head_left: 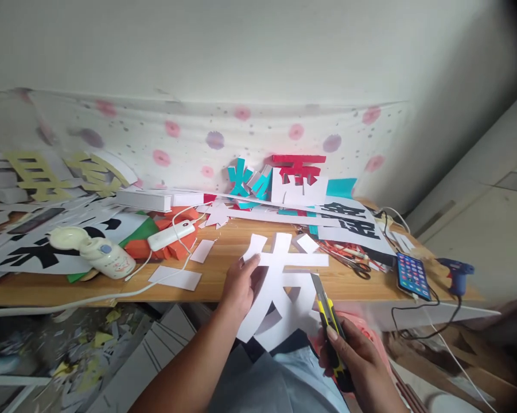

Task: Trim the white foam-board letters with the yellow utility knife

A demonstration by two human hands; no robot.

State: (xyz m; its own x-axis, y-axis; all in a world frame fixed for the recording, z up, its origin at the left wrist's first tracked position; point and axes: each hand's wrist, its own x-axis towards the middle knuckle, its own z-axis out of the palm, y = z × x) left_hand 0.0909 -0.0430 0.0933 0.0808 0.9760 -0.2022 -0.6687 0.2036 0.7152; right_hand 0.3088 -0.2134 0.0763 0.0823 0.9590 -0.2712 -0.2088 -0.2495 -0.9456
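Head view: a white character-shaped cutout (pixel 278 261) was held at the near edge of the tabletop (pixel 227 245), beside a bared blade.
The left grip (pixel 241 284) was closed on the cutout's left side, its lower part over the person's lap; the right grip (pixel 348 350) was clenched around a yellow-and-black knife (pixel 327 312), its tip just beside the cutout, contact impossible to tell. The step in hand looked like trimming; a next cut would call for a firm left hold, fingers clear of the blade. Toward the left, a cream bottle (pixel 116 264) had its lid (pixel 65 237) flipped open, its contents hidden.
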